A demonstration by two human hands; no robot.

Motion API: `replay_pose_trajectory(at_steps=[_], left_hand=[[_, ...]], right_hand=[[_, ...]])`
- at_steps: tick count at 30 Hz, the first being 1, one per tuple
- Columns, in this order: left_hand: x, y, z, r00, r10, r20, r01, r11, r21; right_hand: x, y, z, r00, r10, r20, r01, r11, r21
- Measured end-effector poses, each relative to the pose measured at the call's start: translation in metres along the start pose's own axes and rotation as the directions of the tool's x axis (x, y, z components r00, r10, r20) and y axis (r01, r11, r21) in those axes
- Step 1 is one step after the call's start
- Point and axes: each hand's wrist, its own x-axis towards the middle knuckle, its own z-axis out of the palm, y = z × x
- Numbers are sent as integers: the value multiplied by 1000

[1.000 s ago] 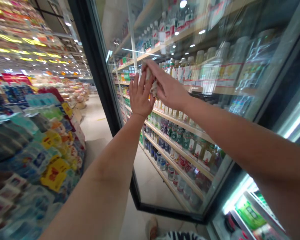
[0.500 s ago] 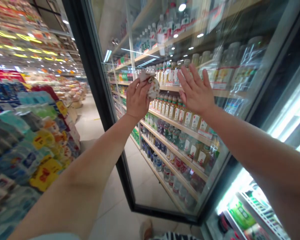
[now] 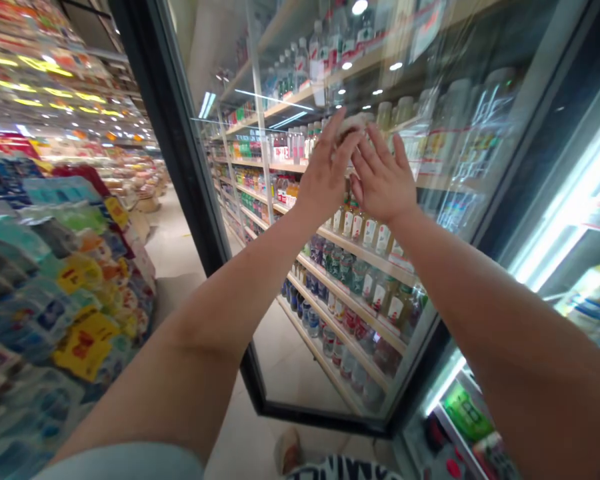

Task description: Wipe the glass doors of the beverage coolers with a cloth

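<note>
A framed glass door [image 3: 320,393] stands swung out in front of me, with shelves of bottles visible in its pane. My left hand [image 3: 325,170] holds a crumpled pale cloth [image 3: 353,124] at the glass, its fingers over the cloth's near side. Close beside it on the right is my right hand [image 3: 386,179], fingers stretched out and palm turned to the pane. The right fingertips come near the cloth's edge; whether they touch it I cannot tell. Part of the cloth is hidden behind the left fingers.
At right, the lit cooler interior holds packaged goods, among them a green pack [image 3: 467,408]. Stacked packs of goods with a yellow price sign [image 3: 87,343] line the left side. A pale tiled floor [image 3: 180,247] runs between. My shoe [image 3: 289,450] shows below the door.
My left hand has moved right with the cloth, up to my right hand. The right hand stays nearly in place, slightly left in view. The view has shifted a little.
</note>
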Motion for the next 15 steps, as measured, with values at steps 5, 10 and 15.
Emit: replay_pose_trajectory(at_steps=[5,10,15], left_hand=[[-28,2,-1,1000,3,-14,-2,995,103],[-38,-6,-15,978,129,161,-154,975,159],[-20,-40,-27,998,59,27,-63,965,254]], right_hand=[[-1,-2,-4,1000,2,-9,-2,1000,1],[-2,-1,-3,1000,9,7,-9,1000,15],[-1,1,5,999,33,0,-33,999,5]])
